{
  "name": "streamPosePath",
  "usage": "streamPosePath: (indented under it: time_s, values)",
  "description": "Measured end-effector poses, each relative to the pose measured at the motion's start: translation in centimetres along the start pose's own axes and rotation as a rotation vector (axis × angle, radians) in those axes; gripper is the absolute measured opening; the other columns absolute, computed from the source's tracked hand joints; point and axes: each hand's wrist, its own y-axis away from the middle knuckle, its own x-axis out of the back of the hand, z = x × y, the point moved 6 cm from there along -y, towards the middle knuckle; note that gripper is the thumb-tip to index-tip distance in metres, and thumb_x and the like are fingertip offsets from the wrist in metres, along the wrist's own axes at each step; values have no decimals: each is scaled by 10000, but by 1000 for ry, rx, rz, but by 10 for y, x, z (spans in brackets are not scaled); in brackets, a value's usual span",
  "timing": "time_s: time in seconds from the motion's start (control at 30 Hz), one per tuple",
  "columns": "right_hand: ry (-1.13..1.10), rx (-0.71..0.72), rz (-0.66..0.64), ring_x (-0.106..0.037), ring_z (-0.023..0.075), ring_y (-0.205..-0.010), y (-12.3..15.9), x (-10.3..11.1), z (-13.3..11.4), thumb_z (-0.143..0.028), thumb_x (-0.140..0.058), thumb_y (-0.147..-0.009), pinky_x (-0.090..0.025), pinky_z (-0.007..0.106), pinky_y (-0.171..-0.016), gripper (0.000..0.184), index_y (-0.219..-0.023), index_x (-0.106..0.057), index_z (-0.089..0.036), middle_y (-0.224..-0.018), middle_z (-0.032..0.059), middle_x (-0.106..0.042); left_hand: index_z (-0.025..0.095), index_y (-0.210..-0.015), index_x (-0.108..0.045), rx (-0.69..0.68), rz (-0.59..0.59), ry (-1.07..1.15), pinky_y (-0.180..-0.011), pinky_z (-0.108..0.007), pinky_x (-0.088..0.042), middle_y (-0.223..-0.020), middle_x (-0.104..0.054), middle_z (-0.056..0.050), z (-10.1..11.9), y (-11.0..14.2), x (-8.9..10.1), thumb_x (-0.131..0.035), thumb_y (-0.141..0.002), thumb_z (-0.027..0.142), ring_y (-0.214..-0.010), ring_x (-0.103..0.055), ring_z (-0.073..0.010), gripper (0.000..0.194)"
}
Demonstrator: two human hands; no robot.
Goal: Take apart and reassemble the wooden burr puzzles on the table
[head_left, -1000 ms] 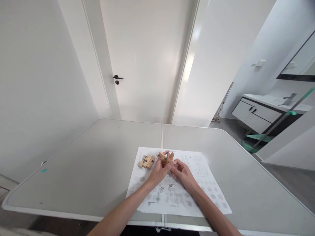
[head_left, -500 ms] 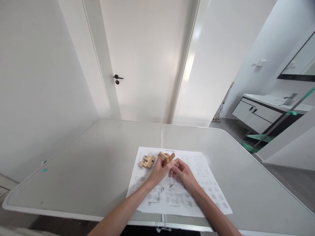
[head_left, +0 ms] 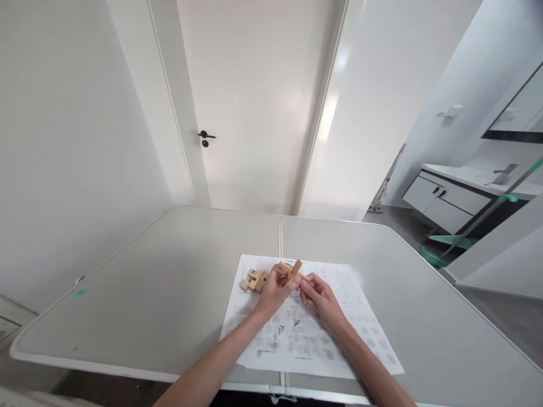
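Wooden blocks (head_left: pixel 296 267) want soft, straight pushes, I think, with my left hand's (head_left: pixel 272 293) fingers closed round them and my right hand (head_left: pixel 324 297), at four o'clock, pinching one end.

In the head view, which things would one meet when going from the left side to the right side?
Teal mark on the table, black door handle, wooden blocks lying on the paper, left hand, right hand, green plastic piece on the floor, faucet.
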Motion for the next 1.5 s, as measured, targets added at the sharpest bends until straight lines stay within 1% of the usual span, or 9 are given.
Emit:
streamPosePath:
  time_s: [0.2, 0.33, 0.5, 0.7, 0.93, 1.07, 1.3, 1.4, 1.5]
  values:
    - [-97, -64, 94, -520, 120, -554, -1, 12, 8, -530, -791, -862, -416, 238, -533, 352, -847, -637, -214, -624, -20, -638, 207, -1279, -545, -139, 53, -275, -904, -394, -510, -1179, -654, -107, 9, 5, 2, -677, -932, 470, -1066, -647, -255, 456]
    - [-250, -104, 293, -643, 115, -638, -5, 40, 15, -464, -846, -818, -499, 211, -491, 302, -922, -733, -204, -992, 53, -783, 253, -1488, -372, -423, 163, -673, -1136, -496, -387, -1502, -437, -147, 36, 16, 1, -554, -1014, 377, -1385, -444, -292, 522]
    - [-491, -143, 482, -730, 105, -741, -7, 73, 26, -257, -845, -824, -586, 120, -502, 309, -1121, -767, -221, -1140, 45, -792, 263, -1347, -496, -546, 218, -966, -1156, -506, -361, -1421, -509, -115, 55, 14, 13, -552, -1019, 321, -1355, -471, -284, 338]
    - [-651, -125, 487, -771, 156, -1006, -8, 83, 34, -176, -755, -893, -651, 118, -593, 286, -1177, -742, -213, -1287, 48, -748, 240, -1196, -578, -571, 232, -1053, -1126, -469, -390, -1265, -628, -75, 66, 4, 61, -479, -1051, 305, -1266, -530, -251, 187]
    - [-763, -33, 552, -772, 115, -991, -8, 94, 38, -154, -651, -962, -662, 112, -688, 248, -1192, -705, -231, -1225, 25, -774, 229, -1090, -614, -264, 201, -1153, -824, -339, -510, -1127, -679, -71, 62, -4, 105, -332, -1081, 410, -934, -664, -213, 336]
    - [-794, -35, 603, -770, 89, -923, -7, 98, 42, -177, -614, -992, -650, 107, -718, 140, -1099, -699, -206, -1147, 44, -795, 227, -1016, -634, -86, 204, -1259, -723, -331, -462, -837, -707, -54, 58, -5, 113, -300, -1077, 436, -800, -689, -250, 398]
    - [-576, -142, 539, -614, 66, -530, -6, 77, 33, -292, -810, -840, -592, 152, -490, 172, -896, -667, -212, -884, -3, -774, 249, -1207, -616, -27, -10, -1059, -671, -276, -460, -686, -711, 21, 46, 1, 93, -284, -1078, 502, -638, -684, -189, 437]
    - [-291, -113, 344, -578, 97, -555, -6, 49, 15, -410, -818, -845, -506, 195, -463, 256, -874, -672, -202, -844, 22, -745, 260, -1332, -566, -42, -171, -880, -692, -271, -472, -700, -712, 43, 40, 6, 80, -340, -1065, 530, -587, -626, -157, 442]
    - [67, -29, 228, -612, 165, -676, -2, 26, 0, -525, -749, -882, -494, 262, -552, 329, -872, -678, -204, -885, 61, -741, 261, -1255, -628, -143, -178, -950, -747, -285, -499, -825, -700, 11, 44, 8, 77, -601, -942, 553, -757, -651, -181, 429]
